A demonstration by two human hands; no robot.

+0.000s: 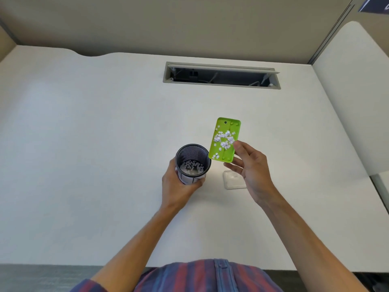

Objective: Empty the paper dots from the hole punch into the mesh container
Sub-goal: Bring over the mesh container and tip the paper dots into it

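Observation:
My left hand [179, 186] grips the black mesh container [192, 163] from the side and holds it upright above the desk. White paper dots lie on its bottom. My right hand [250, 167] pinches the green hole punch tray [224, 140] by its right edge, open side up, just right of the container's rim. The tray's near corner touches or nearly touches that rim. White paper dots [224, 139] are scattered inside the tray.
A clear plastic cover [233, 180] lies on the white desk [94, 144] under my right hand. An open cable slot [221, 75] sits at the back of the desk. Partition walls stand behind and to the right.

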